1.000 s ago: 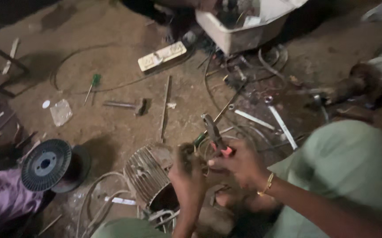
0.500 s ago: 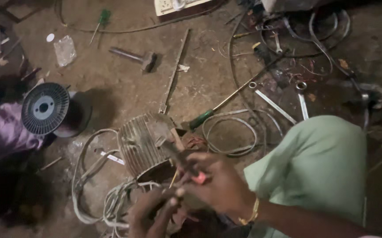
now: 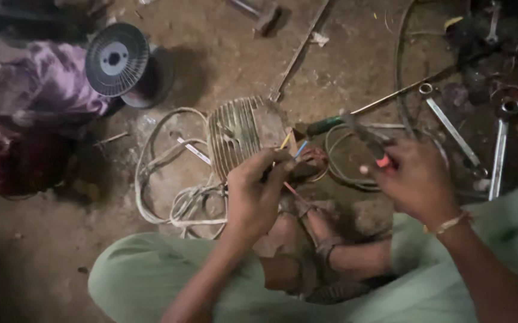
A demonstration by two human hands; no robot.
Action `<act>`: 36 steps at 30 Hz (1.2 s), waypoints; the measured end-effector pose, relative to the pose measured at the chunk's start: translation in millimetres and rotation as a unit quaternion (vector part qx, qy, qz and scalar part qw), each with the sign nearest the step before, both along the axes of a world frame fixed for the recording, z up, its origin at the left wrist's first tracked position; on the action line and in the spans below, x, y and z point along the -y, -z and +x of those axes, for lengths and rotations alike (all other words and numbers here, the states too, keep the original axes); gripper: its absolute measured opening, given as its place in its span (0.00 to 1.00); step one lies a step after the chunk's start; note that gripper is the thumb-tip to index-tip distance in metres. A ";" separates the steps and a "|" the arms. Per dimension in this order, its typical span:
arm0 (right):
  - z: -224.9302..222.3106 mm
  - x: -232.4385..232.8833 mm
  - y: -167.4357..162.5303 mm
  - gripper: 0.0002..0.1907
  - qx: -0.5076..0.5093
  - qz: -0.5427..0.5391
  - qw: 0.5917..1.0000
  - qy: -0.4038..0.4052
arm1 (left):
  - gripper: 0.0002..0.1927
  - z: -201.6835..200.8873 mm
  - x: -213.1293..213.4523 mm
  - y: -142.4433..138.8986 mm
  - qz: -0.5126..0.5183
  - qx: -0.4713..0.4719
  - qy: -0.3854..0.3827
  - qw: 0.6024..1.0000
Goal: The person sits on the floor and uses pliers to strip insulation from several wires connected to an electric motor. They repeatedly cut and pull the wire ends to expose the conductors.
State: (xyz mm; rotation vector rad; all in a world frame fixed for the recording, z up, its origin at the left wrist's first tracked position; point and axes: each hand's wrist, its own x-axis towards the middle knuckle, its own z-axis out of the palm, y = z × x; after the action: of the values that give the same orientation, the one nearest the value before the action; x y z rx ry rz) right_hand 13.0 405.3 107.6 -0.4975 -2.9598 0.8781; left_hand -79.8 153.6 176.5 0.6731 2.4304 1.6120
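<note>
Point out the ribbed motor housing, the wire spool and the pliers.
ribbed motor housing (image 3: 235,134), head view, on its finned side.
wire spool (image 3: 117,60), head view, on the round dark flange.
pliers (image 3: 366,139), head view, on the shaft above the red-tipped handle.

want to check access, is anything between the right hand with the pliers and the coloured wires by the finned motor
Nothing visible. The right hand holds the pliers apart from the wires, which the left hand pinches beside the motor.

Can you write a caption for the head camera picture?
Left hand grips coloured wires by a ribbed grey metal motor; right hand holds red-handled pliers.
</note>
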 end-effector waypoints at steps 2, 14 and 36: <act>3.7 2.5 30.0 0.13 -0.043 0.040 0.996 -0.061 | 0.04 -1.7 1.7 3.5 -0.021 0.009 0.005 1.000; 37.4 83.7 155.6 0.21 0.042 -0.126 0.916 -0.379 | 0.23 -9.3 13.7 -2.7 -0.046 0.168 0.113 0.978; 5.7 72.5 -74.8 0.18 -0.337 0.130 0.898 -0.251 | 0.16 -15.0 30.9 -0.7 0.192 0.361 0.060 0.911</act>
State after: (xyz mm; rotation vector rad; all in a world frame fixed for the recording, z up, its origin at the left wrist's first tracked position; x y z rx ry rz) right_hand 18.7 332.9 182.4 0.5122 -2.4819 0.4962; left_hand -94.8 122.7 177.2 0.1894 1.5398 1.8687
